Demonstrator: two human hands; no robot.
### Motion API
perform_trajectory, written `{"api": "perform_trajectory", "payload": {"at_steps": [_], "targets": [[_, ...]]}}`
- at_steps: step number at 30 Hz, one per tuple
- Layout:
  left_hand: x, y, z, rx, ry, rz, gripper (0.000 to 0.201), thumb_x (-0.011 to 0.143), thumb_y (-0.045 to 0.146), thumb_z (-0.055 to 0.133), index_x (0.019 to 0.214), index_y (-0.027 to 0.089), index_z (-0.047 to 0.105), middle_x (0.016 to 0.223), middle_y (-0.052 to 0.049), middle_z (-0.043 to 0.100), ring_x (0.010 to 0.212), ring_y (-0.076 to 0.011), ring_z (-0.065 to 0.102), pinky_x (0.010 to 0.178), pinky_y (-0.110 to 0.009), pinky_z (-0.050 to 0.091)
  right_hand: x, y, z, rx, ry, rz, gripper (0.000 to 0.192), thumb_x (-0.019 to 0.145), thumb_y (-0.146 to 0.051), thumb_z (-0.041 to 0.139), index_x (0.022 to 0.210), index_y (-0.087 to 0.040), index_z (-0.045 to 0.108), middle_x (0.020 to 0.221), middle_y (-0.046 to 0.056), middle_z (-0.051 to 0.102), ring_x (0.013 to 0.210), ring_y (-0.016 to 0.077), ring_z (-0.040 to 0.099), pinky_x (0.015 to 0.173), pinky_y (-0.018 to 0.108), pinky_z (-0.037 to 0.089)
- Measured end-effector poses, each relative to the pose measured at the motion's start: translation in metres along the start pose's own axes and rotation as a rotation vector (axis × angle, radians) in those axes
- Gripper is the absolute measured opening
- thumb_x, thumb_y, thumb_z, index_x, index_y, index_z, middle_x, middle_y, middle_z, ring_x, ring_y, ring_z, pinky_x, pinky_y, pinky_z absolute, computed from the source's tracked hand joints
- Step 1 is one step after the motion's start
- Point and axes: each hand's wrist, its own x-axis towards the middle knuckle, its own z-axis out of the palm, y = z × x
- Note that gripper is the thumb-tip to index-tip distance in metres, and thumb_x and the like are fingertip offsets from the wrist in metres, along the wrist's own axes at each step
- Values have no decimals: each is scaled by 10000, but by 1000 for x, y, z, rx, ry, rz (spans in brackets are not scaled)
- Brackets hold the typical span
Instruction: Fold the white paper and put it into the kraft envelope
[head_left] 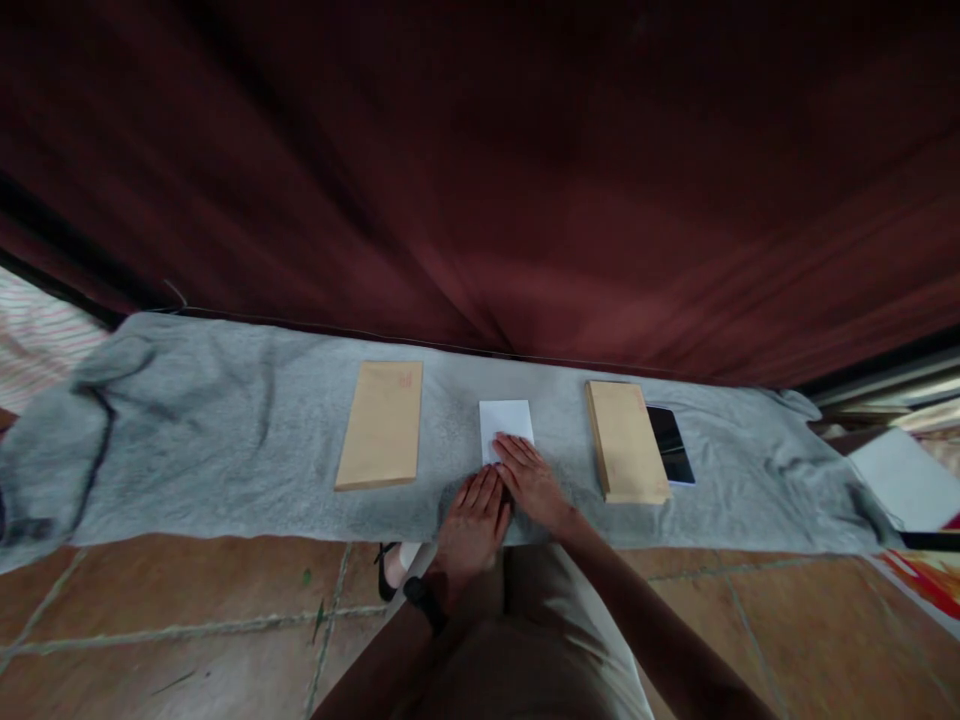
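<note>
A sheet of white paper [504,414], seemingly folded, lies on the grey cloth in front of me. Across its lower right part rests my right hand [529,482], flat with the fingers stretched out. My left hand [472,522] lies palm down at the paper's near edge, fingers extended and touching the right hand. Both hands cover the lower part of the paper. To the left is a brown envelope [382,425], or a thin pile of them. On the right sits a thicker stack of brown envelopes [626,440].
A dark-screened phone [671,445] lies partly under the right stack. Grey cloth [240,430] covers the narrow table. Dark red fabric [480,200] hangs behind it. Tiled floor [225,630] shows below, and a white panel-like object [904,478] stands at the far right.
</note>
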Motion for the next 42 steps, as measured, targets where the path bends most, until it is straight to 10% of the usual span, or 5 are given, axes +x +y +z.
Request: {"api": "perform_trajectory", "payload": {"at_steps": [8, 19, 29, 34, 42], "targets": [[13, 9, -6, 74, -96, -61, 472, 993, 153, 384, 1421, 96, 576, 1486, -158, 571, 1390, -261, 532, 1172, -444, 410, -57, -10, 2, -170, 59, 41, 518, 1039, -214, 410, 1555, -173, 424, 1597, 90, 443, 1487, 236, 406, 1256, 479, 320], [68, -21, 14, 88, -50, -177, 550, 1029, 266, 356, 1521, 28, 416, 1607, -191, 403, 1517, -276, 347, 1248, -469, 308, -62, -11, 1, -188, 127, 74, 497, 1049, -261, 435, 1537, -169, 456, 1545, 104, 512, 1444, 233, 472, 1230, 456, 357], [49, -21, 8, 39, 68, -147, 535, 1033, 257, 375, 1527, 53, 418, 1602, -185, 411, 1521, -286, 339, 1234, -492, 342, -77, -3, 2, -177, 147, 129, 483, 1061, -251, 380, 1525, -150, 468, 1549, 107, 507, 1438, 237, 479, 1244, 471, 333], [24, 2, 3, 8, -35, 132, 475, 1043, 266, 403, 1494, 142, 488, 1581, -106, 471, 1483, -238, 414, 1219, -438, 385, -73, 1, -3, -119, 120, 126, 481, 1061, -252, 373, 1521, -154, 473, 1547, 110, 509, 1446, 233, 468, 1238, 479, 347], [16, 5, 3, -6, -70, 145, 473, 1038, 333, 458, 1465, 141, 519, 1551, -116, 507, 1456, -250, 454, 1211, -455, 389, -45, 28, -11, -165, 96, 178, 466, 1065, -276, 383, 1501, -171, 509, 1566, 91, 491, 1476, 249, 421, 1236, 489, 344]]}}
